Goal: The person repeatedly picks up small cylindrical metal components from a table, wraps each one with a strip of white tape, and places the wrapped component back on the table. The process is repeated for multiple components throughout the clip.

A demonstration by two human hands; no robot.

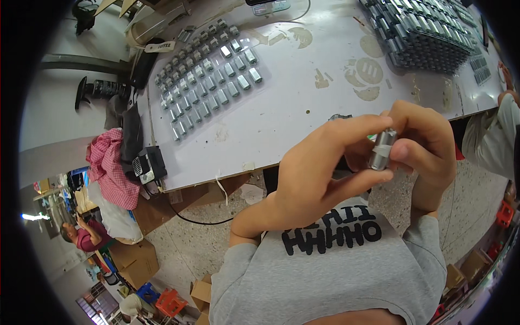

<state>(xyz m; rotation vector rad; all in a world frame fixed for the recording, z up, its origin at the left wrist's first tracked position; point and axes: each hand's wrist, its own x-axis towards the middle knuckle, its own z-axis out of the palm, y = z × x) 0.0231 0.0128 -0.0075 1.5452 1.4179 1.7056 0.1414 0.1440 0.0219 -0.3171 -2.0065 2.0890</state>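
Note:
I hold a small silver metal cylinder in front of my chest, below the white table's near edge. My left hand pinches it from the left with fingers and thumb. My right hand grips it from the right, thumb pressed on its side. On the table to the left lie rows of similar silver cylinders. At the far right stands a dense dark stack of more such parts.
A black device with a cable sits at the table's left corner beside a red checked cloth. Another person's sleeve and hand show at the right. A seated person and cardboard boxes are on the floor side, lower left.

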